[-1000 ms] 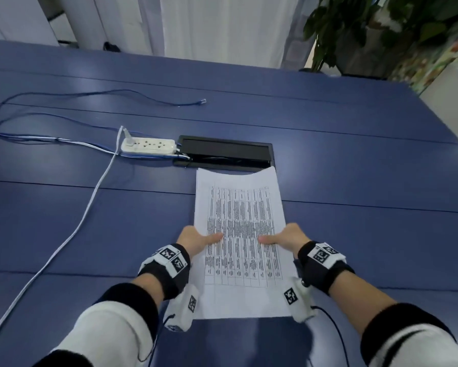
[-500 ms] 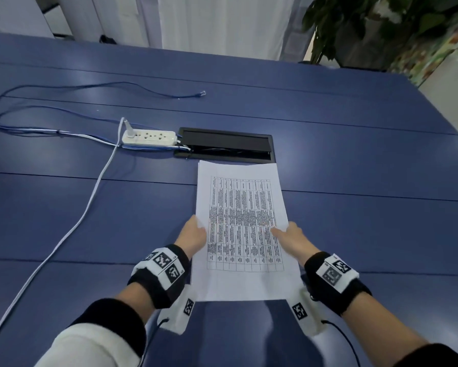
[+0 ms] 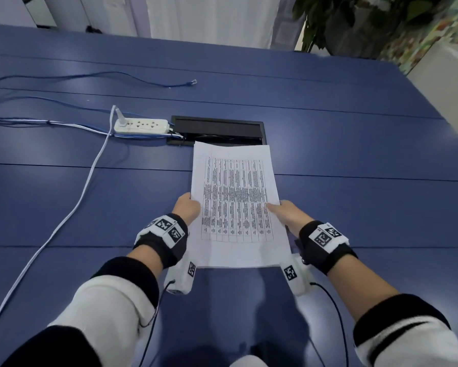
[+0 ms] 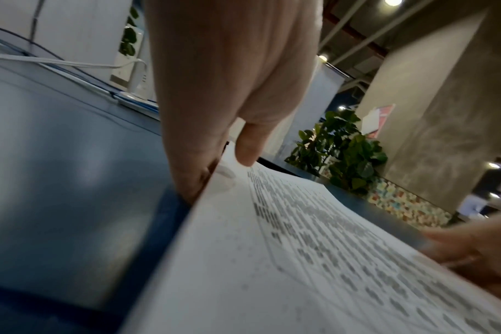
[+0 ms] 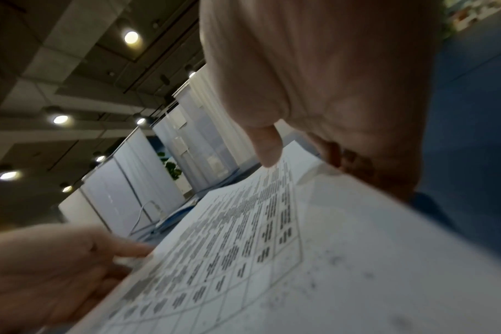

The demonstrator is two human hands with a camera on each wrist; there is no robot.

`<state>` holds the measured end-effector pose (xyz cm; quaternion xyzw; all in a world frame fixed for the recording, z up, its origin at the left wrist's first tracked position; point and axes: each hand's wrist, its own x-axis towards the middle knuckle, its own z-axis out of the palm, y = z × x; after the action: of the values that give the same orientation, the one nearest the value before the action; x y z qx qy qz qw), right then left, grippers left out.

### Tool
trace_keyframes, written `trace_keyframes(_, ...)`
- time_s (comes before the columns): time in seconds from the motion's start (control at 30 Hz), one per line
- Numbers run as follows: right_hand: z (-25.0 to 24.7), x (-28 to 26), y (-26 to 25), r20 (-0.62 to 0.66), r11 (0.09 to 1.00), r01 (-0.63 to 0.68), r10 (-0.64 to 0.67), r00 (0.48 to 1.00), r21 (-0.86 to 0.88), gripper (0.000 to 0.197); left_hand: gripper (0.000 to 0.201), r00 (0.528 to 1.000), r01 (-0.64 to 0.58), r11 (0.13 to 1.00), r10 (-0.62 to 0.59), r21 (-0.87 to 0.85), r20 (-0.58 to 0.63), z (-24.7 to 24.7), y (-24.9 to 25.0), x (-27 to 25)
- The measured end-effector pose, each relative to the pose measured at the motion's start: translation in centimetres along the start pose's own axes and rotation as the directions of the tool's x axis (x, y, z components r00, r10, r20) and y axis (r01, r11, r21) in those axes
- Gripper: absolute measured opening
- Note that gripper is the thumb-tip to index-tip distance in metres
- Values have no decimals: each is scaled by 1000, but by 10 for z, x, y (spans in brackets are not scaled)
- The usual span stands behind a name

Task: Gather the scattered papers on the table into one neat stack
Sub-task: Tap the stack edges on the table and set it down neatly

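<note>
A stack of white papers [image 3: 235, 197] with a printed table on the top sheet lies lengthwise in front of me over the blue table [image 3: 355, 154]. My left hand [image 3: 189, 206] pinches its left edge, thumb on top and fingers underneath, as the left wrist view shows [image 4: 229, 158]. My right hand [image 3: 278, 210] grips the right edge the same way, thumb [image 5: 268, 149] pressing on the print. The papers [image 4: 301, 259] bow slightly between both hands. Their far edge reaches the black cable box [image 3: 217, 129].
A white power strip [image 3: 140, 126] sits left of the cable box, with a white cord [image 3: 71, 210] running toward the near left. Thin blue cables [image 3: 90, 75] loop across the far left. A potted plant [image 3: 355, 22] stands beyond the table's far right corner.
Both hands slid outward from the middle of the top sheet to its side edges. They now pinch the edges instead of pressing down on the page.
</note>
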<state>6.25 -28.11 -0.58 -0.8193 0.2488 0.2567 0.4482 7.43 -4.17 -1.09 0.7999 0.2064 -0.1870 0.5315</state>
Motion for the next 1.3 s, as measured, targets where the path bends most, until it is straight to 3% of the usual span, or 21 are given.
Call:
trace_keyframes(0.1, -10, -29, 11, 51, 982, -21, 11, 999, 185, 33, 14, 996, 55, 991, -45, -122, 81, -9, -13, -2)
trace_keyframes(0.23, -11, -54, 41, 124, 977, 6, -33, 992, 212, 29, 17, 972, 103, 977, -60, -185, 226, -18, -36, -36)
trace_keyframes(0.37, 2, -57, 55, 37, 995, 52, -55, 998, 88, 21, 22, 976, 48, 982, -8, -181, 218, -14, -60, -53)
trace_keyframes(0.5, 17, -55, 56, -71, 992, 56, -64, 995, -110, 40, 35, 991, 12, 995, 2, -103, 130, 4, -79, -38)
trace_keyframes(0.6, 23, -61, 49, -88, 974, 34, -55, 995, -225, 43, 51, 996, 46, 999, -44, -21, 83, 12, -57, -57)
trace_keyframes(0.7, 24, -61, 44, -142, 983, 6, -33, 989, -184, 46, 39, 996, 75, 993, -79, 91, 37, 15, -49, -63)
trace_keyframes(0.77, 24, -60, 44, -145, 989, -2, -20, 989, -148, 49, 44, 996, 80, 994, -83, 77, 35, 11, -49, -60)
trace_keyframes(0.87, 21, -58, 50, -130, 998, -12, 4, 992, -58, 52, 80, 994, 100, 995, -101, 16, 42, 5, -60, -39)
trace_keyframes(0.9, 19, -56, 53, -128, 999, -11, 7, 992, -33, 52, 83, 990, 138, 990, -137, -15, 45, 2, -61, -37)
trace_keyframes(1.0, 16, -58, 56, -119, 1000, 2, 2, 993, 29, 42, 43, 984, 163, 974, -149, -155, 96, -5, -46, -55)
trace_keyframes(1.03, 15, -62, 54, -113, 999, 3, 2, 994, 42, 37, 40, 983, 169, 969, -152, -181, 105, -5, -41, -61)
trace_keyframes(1.13, 14, -69, 48, -110, 1000, 1, 2, 994, 30, 27, 52, 981, 168, 971, -148, -169, 124, -4, -34, -63)
trace_keyframes(1.3, 17, -69, 48, -135, 1000, 1, -4, 991, -23, 30, 49, 975, 179, 980, -166, -85, 146, -9, -32, -56)
